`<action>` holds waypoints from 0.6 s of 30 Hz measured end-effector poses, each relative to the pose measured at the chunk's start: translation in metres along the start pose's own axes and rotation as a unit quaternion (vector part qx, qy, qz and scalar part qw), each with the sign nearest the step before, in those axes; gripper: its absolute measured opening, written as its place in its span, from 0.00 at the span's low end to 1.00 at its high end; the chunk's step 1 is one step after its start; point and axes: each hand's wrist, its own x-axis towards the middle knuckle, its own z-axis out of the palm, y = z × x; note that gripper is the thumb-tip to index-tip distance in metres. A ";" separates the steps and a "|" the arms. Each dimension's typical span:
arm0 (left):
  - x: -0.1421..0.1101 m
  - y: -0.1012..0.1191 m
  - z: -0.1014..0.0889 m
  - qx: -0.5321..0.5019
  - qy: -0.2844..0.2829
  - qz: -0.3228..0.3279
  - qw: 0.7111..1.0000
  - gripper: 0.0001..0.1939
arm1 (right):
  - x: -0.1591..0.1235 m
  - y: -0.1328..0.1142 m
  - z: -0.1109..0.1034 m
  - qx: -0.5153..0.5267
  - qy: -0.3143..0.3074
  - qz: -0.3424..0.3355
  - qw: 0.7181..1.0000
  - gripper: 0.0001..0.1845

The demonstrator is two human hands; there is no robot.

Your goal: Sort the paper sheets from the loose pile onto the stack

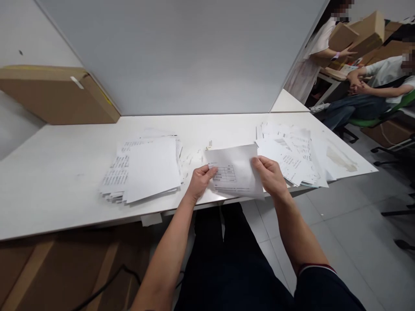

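Observation:
Between my two hands is a sheet of paper (pixel 238 166) with a small printed table, held up over the front edge of the desk. My left hand (pixel 200 180) pinches its left side between thumb and fingers. At the right side, my right hand (pixel 270 173) grips the sheet near its upper corner. A loose stack of papers (pixel 152 168) lies to the left of my left hand, its top sheet blank and others printed. Beyond my right hand is a spread, uneven pile of printed papers (pixel 293 153).
A white desk (pixel 65 172) carries the papers, with a pale panel (pixel 194 56) upright behind. A cardboard box (pixel 61 95) stands at the back left. On the right, one person (pixel 319 56) holds a box and another person (pixel 382 86) sits. Cardboard (pixel 71 268) lies under the desk.

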 end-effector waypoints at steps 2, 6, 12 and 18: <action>0.002 0.002 -0.003 -0.049 0.036 0.005 0.998 0.13 | 0.009 0.011 -0.005 -0.027 0.010 -0.005 1.000 0.23; 0.008 0.005 -0.008 -0.122 0.148 0.031 0.981 0.10 | 0.041 0.041 -0.030 -0.235 0.199 -0.031 0.951 0.21; 0.011 0.004 -0.011 -0.122 0.202 0.032 0.971 0.10 | 0.069 0.076 -0.036 -0.450 0.117 0.059 0.883 0.33; 0.009 0.004 -0.011 -0.120 0.199 0.029 0.972 0.11 | 0.068 0.081 -0.027 -0.498 0.103 0.052 0.859 0.22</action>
